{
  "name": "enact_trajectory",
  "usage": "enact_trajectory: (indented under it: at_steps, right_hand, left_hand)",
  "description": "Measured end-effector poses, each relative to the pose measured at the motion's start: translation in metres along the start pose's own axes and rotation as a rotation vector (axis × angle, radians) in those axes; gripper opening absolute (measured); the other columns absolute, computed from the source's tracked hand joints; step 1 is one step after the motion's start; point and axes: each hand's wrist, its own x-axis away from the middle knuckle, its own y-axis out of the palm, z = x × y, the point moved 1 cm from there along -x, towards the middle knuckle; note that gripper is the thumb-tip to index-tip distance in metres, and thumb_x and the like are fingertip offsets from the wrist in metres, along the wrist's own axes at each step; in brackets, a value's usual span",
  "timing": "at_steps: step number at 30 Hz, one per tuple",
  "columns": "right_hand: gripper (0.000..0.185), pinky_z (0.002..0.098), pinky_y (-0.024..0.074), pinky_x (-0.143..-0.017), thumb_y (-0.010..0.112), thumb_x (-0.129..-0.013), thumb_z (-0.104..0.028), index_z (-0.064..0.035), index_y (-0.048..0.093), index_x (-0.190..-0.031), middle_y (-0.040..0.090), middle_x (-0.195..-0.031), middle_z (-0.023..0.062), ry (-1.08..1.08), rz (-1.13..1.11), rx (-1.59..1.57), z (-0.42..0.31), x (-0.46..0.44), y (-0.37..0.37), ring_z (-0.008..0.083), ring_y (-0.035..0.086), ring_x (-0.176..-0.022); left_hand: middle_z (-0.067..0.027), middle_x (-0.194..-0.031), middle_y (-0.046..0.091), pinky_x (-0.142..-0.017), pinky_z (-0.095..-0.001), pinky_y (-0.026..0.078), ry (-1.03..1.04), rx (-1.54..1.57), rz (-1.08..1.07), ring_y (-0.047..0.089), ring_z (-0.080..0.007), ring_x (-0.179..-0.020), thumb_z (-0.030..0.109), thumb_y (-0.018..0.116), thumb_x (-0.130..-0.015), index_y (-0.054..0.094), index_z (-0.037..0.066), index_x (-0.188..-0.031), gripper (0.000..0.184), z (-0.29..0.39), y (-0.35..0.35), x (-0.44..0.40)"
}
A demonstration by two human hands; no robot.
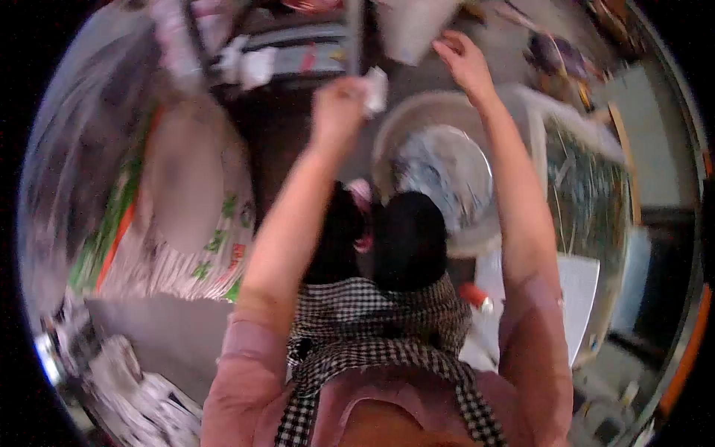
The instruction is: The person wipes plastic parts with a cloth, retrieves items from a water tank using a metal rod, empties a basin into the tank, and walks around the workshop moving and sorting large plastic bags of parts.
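My left hand [339, 112] is closed in front of a grey machine [309, 56], smeared by motion. A small white piece [375, 90], cloth-like or paper-like, sticks out at its finger side. Farther right, my right hand [463, 65] reaches forward with curved fingers and the thumb a little apart; nothing shows between them. Its fingertips are close beside a whitish bag-like thing [411, 33]; whether they touch is unclear. Below the right hand stands a large pale round tub [383, 153] with a bluish-white heap [432, 175] inside. More white pieces [257, 68] lie on the machine.
At left is a printed woven sack [186, 179] with green and orange markings. A glass-sided case [588, 179] stands at right, near a white sheet [585, 294] and a red-and-white spool-like thing [475, 296]. White cloth-like items [134, 387] lie lower left.
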Motion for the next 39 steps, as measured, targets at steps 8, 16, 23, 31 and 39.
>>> enact_trajectory:
  at_steps: [8,16,23,31,39]
  right_hand:
    - [0.077,0.0373,0.0433,-0.079,0.071,-0.060,-0.040,0.0049,0.041,-0.115,0.053,-0.105,0.0244,0.800,-0.198,0.808,0.349,0.204,-0.106,0.0330,0.054,-0.095]
    - [0.092,0.0382,0.0400,-0.086,0.078,-0.051,-0.036,0.0005,0.030,-0.121,0.048,-0.112,0.0244,0.743,-0.249,0.570,0.402,0.188,-0.028,0.0344,0.047,-0.105]
    - [0.059,0.0313,0.0453,-0.068,0.072,-0.058,-0.012,-0.0038,0.036,-0.105,0.050,-0.097,0.0145,0.306,0.094,-0.066,0.293,0.173,-0.074,0.0256,0.053,-0.086]
    - [0.053,0.0227,0.0409,-0.053,0.075,-0.057,-0.013,-0.0048,0.047,-0.100,0.051,-0.062,0.0027,0.150,0.279,0.178,0.105,0.155,-0.119,0.0082,0.049,-0.058]
    - [0.071,0.0318,0.0460,-0.059,0.075,-0.054,-0.033,-0.0040,0.048,-0.112,0.057,-0.074,0.0112,-0.258,0.397,0.717,0.032,0.171,-0.136,0.0258,0.057,-0.066]
  left_hand:
    - [-0.0027,-0.083,0.058,-0.066,-0.0203,0.039,-0.104,0.401,-0.245,0.050,-0.0071,-0.071,0.005,0.055,-0.079,0.057,-0.001,-0.098,0.020,-0.040,0.139,0.002]
    - [-0.0034,-0.086,0.060,-0.067,-0.0187,0.040,-0.069,0.244,-0.267,0.052,-0.0063,-0.072,0.005,0.054,-0.081,0.057,0.000,-0.097,0.018,-0.042,0.145,-0.013]
    - [-0.0088,-0.095,0.058,-0.076,-0.0235,0.042,-0.122,0.373,-0.267,0.055,-0.0142,-0.084,0.002,0.050,-0.082,0.051,-0.004,-0.103,0.022,-0.037,0.139,-0.011]
    - [-0.0055,-0.091,0.058,-0.070,-0.0223,0.041,-0.078,0.505,-0.302,0.054,-0.0128,-0.081,0.003,0.052,-0.080,0.052,-0.004,-0.102,0.023,-0.047,0.150,0.007]
    - [-0.0103,-0.087,0.057,-0.069,-0.0303,0.045,0.945,-0.076,-0.132,0.057,-0.0244,-0.079,-0.007,0.052,-0.068,0.057,0.000,-0.089,0.023,0.001,0.196,0.081]
